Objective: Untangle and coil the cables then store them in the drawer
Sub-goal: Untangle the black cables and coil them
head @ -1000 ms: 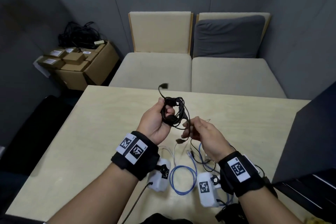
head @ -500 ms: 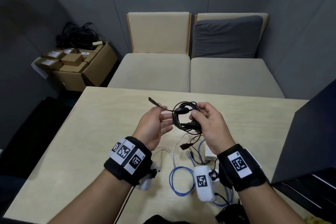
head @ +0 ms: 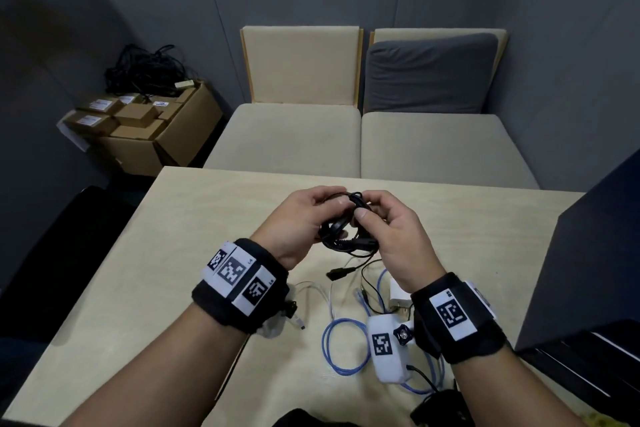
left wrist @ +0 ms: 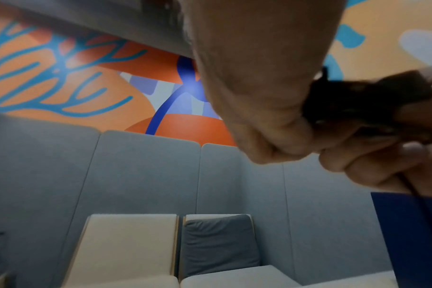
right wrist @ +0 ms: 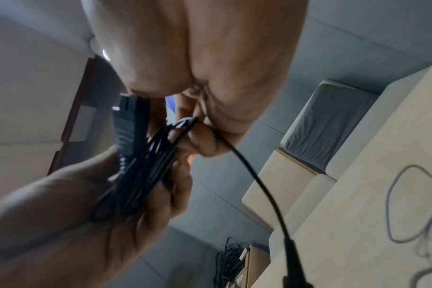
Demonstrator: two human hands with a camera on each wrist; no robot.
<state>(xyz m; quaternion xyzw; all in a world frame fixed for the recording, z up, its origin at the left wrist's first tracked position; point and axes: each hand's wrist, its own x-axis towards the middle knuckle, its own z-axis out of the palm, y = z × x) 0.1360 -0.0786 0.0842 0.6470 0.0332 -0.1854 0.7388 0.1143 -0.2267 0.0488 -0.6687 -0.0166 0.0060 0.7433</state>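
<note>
A black cable (head: pixel 337 236), wound into a small coil, is held above the wooden table (head: pixel 194 253) between both hands. My left hand (head: pixel 329 208) curls round the coil's left side; in the right wrist view the coil (right wrist: pixel 141 171) lies across its palm and fingers (right wrist: pixel 91 210). My right hand (head: pixel 367 208) pinches the coil's top between thumb and fingers. One plug end (head: pixel 337 274) dangles below the hands on a loose tail. A blue cable (head: pixel 343 347) and a thin white cable (head: pixel 311 289) lie on the table under my wrists.
A dark cabinet (head: pixel 588 288) stands on the right, its lower front by my right forearm. A white adapter (head: pixel 398 289) sits among the loose cables. Beyond the table are two beige seats (head: pixel 294 132); cardboard boxes (head: pixel 156 128) stand at the left.
My left hand, open half a second ago, has closed round the coil. The free end that stuck out to the left has been drawn in. Both hands have come together.
</note>
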